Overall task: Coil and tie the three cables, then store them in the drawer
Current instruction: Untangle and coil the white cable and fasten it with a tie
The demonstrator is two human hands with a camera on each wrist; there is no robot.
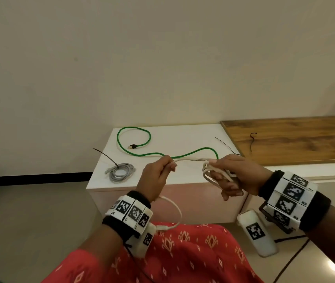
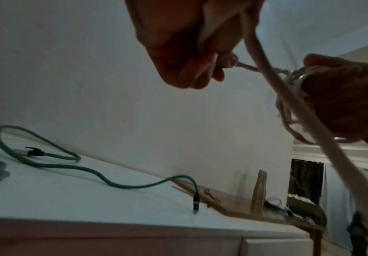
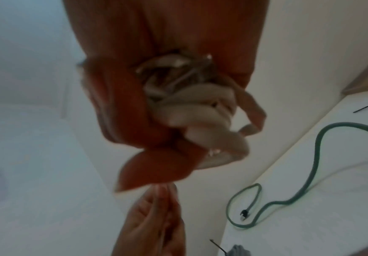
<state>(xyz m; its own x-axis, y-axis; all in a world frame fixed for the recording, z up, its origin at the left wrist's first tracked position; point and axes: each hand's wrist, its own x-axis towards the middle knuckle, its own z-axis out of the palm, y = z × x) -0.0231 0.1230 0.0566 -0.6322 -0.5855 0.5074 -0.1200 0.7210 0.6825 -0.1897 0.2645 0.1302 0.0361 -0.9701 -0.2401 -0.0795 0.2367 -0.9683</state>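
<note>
Room: plain cream wall behind a low white cabinet [image 1: 182, 137], with a wooden top [image 1: 297, 137] butting against its right side.
Left hand [image 1: 158, 176]: curled around the white cable [image 1: 189, 158], pinching it near the fingertips; the free tail loops down past the wrist to the red patterned lap [image 1: 172, 258].
Right hand [image 1: 236, 176]: fingers wrapped around the coiled loops of the same cable, a short taut length running across to the left hand.
Grey cable [image 1: 120, 171]: already coiled on the cabinet's near-left corner, a black tie [image 1: 106, 156] sticking up out of it.
Green cable [image 1: 140, 148]: loose and uncoiled along the back of the cabinet top, one plug [image 1: 132, 146] lying inside its own loop.
Spare ties: one black tie [image 1: 226, 146] on the cabinet behind the right hand, another [image 1: 252, 141] on the wooden top.
Drawer: I cannot make out any drawer line on the cabinet front from where I stand.
Risk, loops: I reckon if the right hand eases off while reaching for a tie, the white coils spring open and the winding is lost.
Risk, tail: the hanging end could snag on the left wristband or the lap and drag the coil askew.
Risk, edge: the grey bundle sits close to the front-left edge; a sweeping wrist might knock it to the floor.
Open room: the middle of the cabinet top is free for setting the coil down; the wall closes off the back, and the floor to the left is bare.
</note>
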